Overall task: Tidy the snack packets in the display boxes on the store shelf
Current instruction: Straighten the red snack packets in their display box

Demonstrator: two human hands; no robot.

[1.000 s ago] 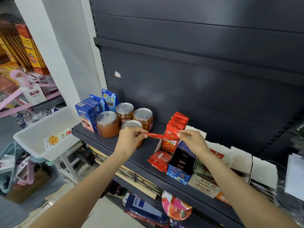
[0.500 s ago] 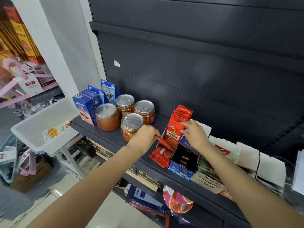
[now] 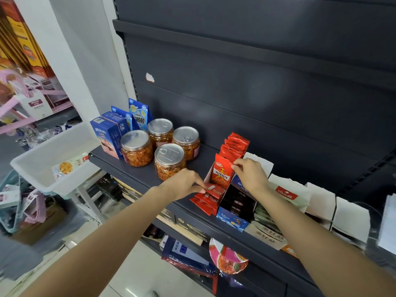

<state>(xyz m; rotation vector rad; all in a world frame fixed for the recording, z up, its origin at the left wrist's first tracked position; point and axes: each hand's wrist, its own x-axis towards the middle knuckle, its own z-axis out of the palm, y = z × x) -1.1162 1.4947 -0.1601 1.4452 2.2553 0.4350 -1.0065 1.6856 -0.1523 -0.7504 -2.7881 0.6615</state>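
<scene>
Head view: right hand [image 3: 249,175] pinches the front upright red packet [image 3: 221,173] to steady the row in its display box [image 3: 209,177], while left hand [image 3: 184,185] apparently pinches a fallen packet [image 3: 214,189] at the box front to reseat it.

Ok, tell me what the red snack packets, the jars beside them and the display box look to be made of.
Red snack packets: glossy plastic or foil film, judging by the sheen and crimped top edges.
Jars: clear walls showing orange contents, probably plastic, though glass is possible; silvery metal pull-tab lids.
Display box: matte white inside with torn-looking edges, so likely printed cardboard.
</scene>
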